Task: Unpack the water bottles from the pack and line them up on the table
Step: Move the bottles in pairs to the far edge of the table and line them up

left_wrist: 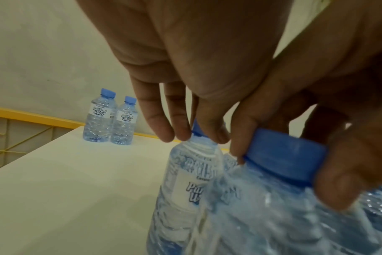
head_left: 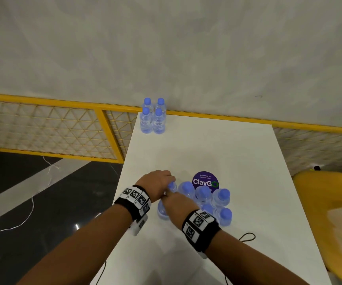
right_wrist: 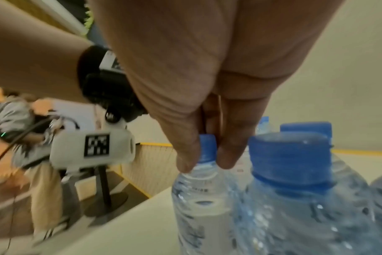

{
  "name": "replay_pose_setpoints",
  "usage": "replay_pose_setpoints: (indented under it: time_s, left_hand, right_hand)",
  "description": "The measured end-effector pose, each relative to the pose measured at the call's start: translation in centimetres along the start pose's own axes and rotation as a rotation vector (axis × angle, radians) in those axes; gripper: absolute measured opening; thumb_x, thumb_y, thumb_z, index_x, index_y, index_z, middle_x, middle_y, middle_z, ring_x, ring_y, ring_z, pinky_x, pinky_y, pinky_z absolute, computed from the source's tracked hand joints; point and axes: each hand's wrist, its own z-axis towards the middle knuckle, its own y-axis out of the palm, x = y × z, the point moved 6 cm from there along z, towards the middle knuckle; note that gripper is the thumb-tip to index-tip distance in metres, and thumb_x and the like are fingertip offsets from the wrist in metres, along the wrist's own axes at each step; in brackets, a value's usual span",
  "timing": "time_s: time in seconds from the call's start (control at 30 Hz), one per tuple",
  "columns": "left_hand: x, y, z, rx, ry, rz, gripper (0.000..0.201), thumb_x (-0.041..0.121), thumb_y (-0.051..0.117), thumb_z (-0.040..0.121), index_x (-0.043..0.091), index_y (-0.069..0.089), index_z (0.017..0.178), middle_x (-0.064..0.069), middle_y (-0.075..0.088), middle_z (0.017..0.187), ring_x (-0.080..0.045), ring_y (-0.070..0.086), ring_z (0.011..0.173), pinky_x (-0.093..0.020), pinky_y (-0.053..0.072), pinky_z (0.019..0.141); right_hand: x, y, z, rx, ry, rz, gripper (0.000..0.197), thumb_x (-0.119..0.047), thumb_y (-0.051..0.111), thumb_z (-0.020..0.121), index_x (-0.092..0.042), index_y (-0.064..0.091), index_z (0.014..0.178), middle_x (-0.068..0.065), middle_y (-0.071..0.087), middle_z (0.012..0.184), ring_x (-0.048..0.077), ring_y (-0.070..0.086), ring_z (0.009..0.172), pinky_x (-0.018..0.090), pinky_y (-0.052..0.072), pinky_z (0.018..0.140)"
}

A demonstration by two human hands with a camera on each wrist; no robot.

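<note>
A cluster of small clear water bottles (head_left: 204,199) with blue caps stands on the near part of the white table (head_left: 207,145). My left hand (head_left: 169,187) pinches the cap of the cluster's far-left bottle (left_wrist: 185,181). My right hand (right_wrist: 204,163) pinches the cap of the near-left bottle (right_wrist: 199,198), whose base (head_left: 162,213) shows under my wrist. The left wrist view also shows that right hand (left_wrist: 283,172) on its cap. Several unpacked bottles (head_left: 152,118) stand in a tight block at the table's far left corner. Whether plastic wrap still surrounds the cluster is unclear.
A round purple ClayGo sticker (head_left: 205,181) lies just behind the cluster. The table's left edge runs close beside my left hand. A yellow mesh railing (head_left: 42,128) crosses behind the table, a yellow chair (head_left: 330,212) is at the right. A black cord (head_left: 248,236) lies near my right wrist.
</note>
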Motion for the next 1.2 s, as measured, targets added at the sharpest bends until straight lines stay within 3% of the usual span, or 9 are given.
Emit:
replay_pose_setpoints:
  time_s: [0.13,0.27,0.37,0.53,0.67,0.77,0.9,1.13,1.2]
  left_hand:
    - [-0.3,-2.5,1.6,0.018,-0.014,-0.019,0.033,0.015,0.065,0.088,0.015,0.064,0.121,-0.008,0.060,0.116,-0.032,0.063,0.101,-0.039,0.052,0.083]
    - [-1.7,-6.9,4.7,0.094,-0.004,-0.072,0.029,0.010,0.066,0.087,0.013,0.067,0.116,-0.010,0.060,0.106,-0.034,0.063,0.096,-0.037,0.048,0.080]
    - [-2.4,-11.0,8.3,0.113,0.011,-0.085,0.027,0.006,0.064,0.088,0.011,0.066,0.115,-0.011,0.061,0.105,-0.033,0.063,0.096,-0.041,0.051,0.084]
    - [-4.1,-16.4,16.2,0.085,-0.030,0.022,0.029,0.008,0.057,0.096,0.011,0.064,0.124,-0.009,0.062,0.123,-0.029,0.061,0.115,-0.034,0.046,0.097]
    - [-6.5,-19.0,22.2,-0.012,-0.082,0.100,0.041,0.007,0.056,0.098,0.012,0.055,0.139,-0.008,0.056,0.137,-0.028,0.054,0.127,-0.034,0.040,0.105]
    - [-9.6,-18.8,25.8,-0.050,-0.119,0.131,0.036,0.016,0.057,0.097,0.020,0.059,0.133,-0.005,0.056,0.134,-0.029,0.054,0.124,-0.046,0.041,0.106]
    - [-13.3,-17.7,29.5,-0.052,-0.179,0.170,0.031,0.020,0.056,0.096,0.029,0.059,0.126,0.003,0.057,0.127,-0.025,0.058,0.118,-0.046,0.036,0.101]
    - [-17.7,-15.4,32.0,-0.056,-0.193,0.163,0.027,0.014,0.061,0.091,0.020,0.063,0.118,-0.002,0.060,0.120,-0.027,0.059,0.112,-0.045,0.046,0.097]
    - [-18.4,-14.6,32.4,-0.054,-0.189,0.129,0.025,0.016,0.061,0.092,0.019,0.063,0.116,-0.003,0.060,0.115,-0.028,0.059,0.110,-0.041,0.047,0.093]
  right_hand:
    - [2.2,-2.5,1.2,0.029,0.071,0.209,0.021,-0.007,0.054,0.093,0.000,0.062,0.111,0.018,0.065,0.113,0.033,0.064,0.105,0.037,0.048,0.088]
    - [6.2,-8.0,1.6,0.141,0.112,0.358,0.021,-0.024,0.068,0.085,-0.008,0.069,0.099,0.014,0.068,0.100,0.029,0.065,0.092,0.036,0.054,0.082]
    - [9.4,-12.2,3.4,0.183,0.126,0.352,0.026,-0.032,0.071,0.084,-0.008,0.073,0.096,0.013,0.071,0.094,0.028,0.066,0.087,0.031,0.051,0.077]
    - [14.4,-17.1,8.7,0.222,0.176,0.304,0.024,-0.029,0.073,0.083,-0.013,0.074,0.101,0.005,0.067,0.093,0.021,0.059,0.083,0.024,0.039,0.072]
    - [17.3,-18.5,13.6,0.223,0.197,0.302,0.016,-0.023,0.071,0.082,-0.015,0.072,0.095,0.000,0.063,0.090,0.022,0.064,0.090,0.026,0.044,0.073]
    - [18.6,-18.2,17.0,0.230,0.217,0.334,0.019,-0.023,0.070,0.082,-0.012,0.071,0.099,0.007,0.067,0.104,0.028,0.066,0.097,0.031,0.052,0.082]
    - [20.0,-17.3,21.2,0.240,0.252,0.370,0.029,-0.023,0.068,0.086,-0.011,0.066,0.113,0.011,0.064,0.117,0.031,0.063,0.105,0.029,0.047,0.084]
    - [21.5,-16.9,25.8,0.241,0.293,0.364,0.025,-0.025,0.061,0.090,-0.008,0.064,0.108,0.005,0.052,0.096,0.031,0.064,0.099,0.028,0.040,0.074]
    - [21.8,-17.1,26.4,0.242,0.289,0.363,0.026,-0.024,0.061,0.091,-0.007,0.063,0.111,0.008,0.055,0.100,0.031,0.064,0.101,0.028,0.041,0.074]
